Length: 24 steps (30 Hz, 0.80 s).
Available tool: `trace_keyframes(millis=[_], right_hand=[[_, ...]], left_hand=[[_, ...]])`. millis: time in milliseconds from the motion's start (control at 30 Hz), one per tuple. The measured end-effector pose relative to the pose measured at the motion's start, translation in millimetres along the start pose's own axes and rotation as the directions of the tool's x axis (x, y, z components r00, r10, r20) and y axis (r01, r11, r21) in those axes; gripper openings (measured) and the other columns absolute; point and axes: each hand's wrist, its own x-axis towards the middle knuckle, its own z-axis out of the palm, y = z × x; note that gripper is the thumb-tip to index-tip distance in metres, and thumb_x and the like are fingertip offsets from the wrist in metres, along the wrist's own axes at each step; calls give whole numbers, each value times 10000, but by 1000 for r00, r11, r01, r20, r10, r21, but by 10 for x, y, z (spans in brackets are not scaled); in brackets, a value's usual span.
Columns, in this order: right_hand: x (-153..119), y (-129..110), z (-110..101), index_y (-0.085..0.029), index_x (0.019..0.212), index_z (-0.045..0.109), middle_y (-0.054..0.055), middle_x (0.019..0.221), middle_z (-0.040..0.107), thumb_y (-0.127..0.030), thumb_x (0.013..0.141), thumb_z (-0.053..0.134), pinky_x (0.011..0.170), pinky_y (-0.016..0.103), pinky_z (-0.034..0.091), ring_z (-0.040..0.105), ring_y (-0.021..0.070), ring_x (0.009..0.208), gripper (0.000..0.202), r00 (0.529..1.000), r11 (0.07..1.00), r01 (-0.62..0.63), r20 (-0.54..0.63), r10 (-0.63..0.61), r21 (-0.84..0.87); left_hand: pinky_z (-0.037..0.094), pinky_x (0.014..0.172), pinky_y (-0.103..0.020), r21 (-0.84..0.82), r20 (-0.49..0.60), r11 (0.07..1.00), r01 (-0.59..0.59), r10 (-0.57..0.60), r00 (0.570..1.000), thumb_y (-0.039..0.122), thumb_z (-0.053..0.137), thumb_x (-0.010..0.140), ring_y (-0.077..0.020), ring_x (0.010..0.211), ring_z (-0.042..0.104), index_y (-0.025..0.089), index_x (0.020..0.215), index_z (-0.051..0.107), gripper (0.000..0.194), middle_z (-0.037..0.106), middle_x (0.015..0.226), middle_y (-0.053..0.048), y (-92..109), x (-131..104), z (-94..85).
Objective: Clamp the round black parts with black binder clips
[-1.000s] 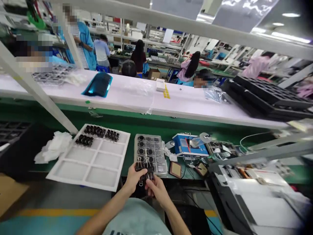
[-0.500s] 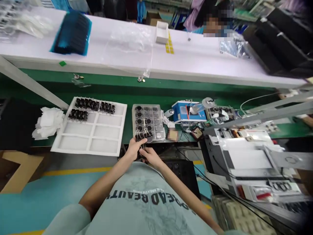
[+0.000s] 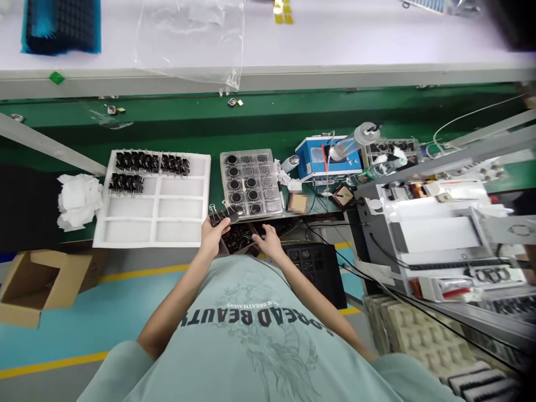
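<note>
My left hand [image 3: 213, 237] is closed on a dark part with black binder clips [image 3: 221, 215], their silver handles sticking up, just in front of the clear plastic tray [image 3: 270, 192] of round black parts. My right hand [image 3: 268, 241] is apart from it, over the right side of an open box of black clips [image 3: 238, 239], with its fingers spread and nothing visible between them. To the left lies a white foam tray [image 3: 156, 223] with rows of clipped black parts [image 3: 136, 162] in its upper compartments.
Crumpled white tissue [image 3: 79, 202] lies left of the foam tray. A blue device [image 3: 312, 159], a white bottle [image 3: 290, 163] and cables are at the right. A raised white shelf [image 3: 318, 50] crosses the back. An open cardboard box [image 3: 62, 279] stands at lower left.
My hands, together before, are now apart: my left hand keeps the clipped part at the left, and my right hand has opened away from it. The camera view has tilted down.
</note>
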Motion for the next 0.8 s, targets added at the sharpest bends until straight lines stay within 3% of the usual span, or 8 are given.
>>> trace_keyframes(millis=[100,200,300,467,533,633,733,800], right_hand=[[-24,-190,-89,-197,1270,637,149,1308,634,-551,807,686,907,407,541,677,270,1058,585,989,944,4,141,-53,330],[-173,-393,-139,-207,1122,728,86,1113,736,-601,786,702,867,375,540,676,260,1029,518,945,829,20,261,-199,559],[-335,-453,-131,-175,927,780,74,976,765,-563,709,794,888,391,520,675,254,944,446,966,812,82,156,-209,577],[-350,-395,-167,-177,870,763,62,957,749,-569,653,824,818,359,558,675,232,901,452,992,784,85,20,-124,615],[-350,-424,-230,-192,975,751,53,980,741,-574,648,823,781,345,581,683,218,866,508,984,815,58,104,-144,577],[-392,-514,-311,-195,1083,738,42,883,740,-595,602,829,685,308,591,681,212,759,633,940,943,56,300,-160,327],[-436,-593,-311,-173,917,772,75,854,758,-642,536,816,654,284,584,699,268,819,606,918,987,142,362,-161,80],[-437,-604,-285,-176,824,766,97,866,768,-669,525,791,657,301,590,709,314,885,577,928,986,166,334,-168,34]], left_hand=[[559,698,-309,194,78,981,-7,-8,997,218,854,609,-167,761,651,166,989,667,427,701,913,-50,-76,-62,1],[546,841,-367,393,261,908,-146,42,964,98,812,591,-212,862,672,163,964,697,395,721,934,-60,-139,-218,75],[500,959,-389,496,382,824,-273,75,921,72,774,619,-241,976,675,147,998,716,391,739,1012,-85,-187,-374,107],[483,995,-398,611,384,736,-290,44,922,225,841,631,-296,1117,653,152,1187,687,582,704,1204,-123,-192,-461,-26],[475,1009,-404,639,405,719,-272,-14,914,308,849,646,-315,1181,627,169,1263,651,662,669,1287,-131,-177,-498,-92],[470,1010,-397,668,481,684,-294,-95,872,373,847,659,-322,1232,601,203,1338,596,743,640,1342,-113,-179,-533,-148],[486,973,-384,684,558,643,-345,-156,815,405,843,664,-319,1197,621,205,1350,583,760,663,1290,-90,-234,-507,-154],[499,943,-382,692,570,631,-352,-178,802,427,838,665,-321,1156,640,189,1368,569,790,672,1254,-91,-296,-465,-145]])
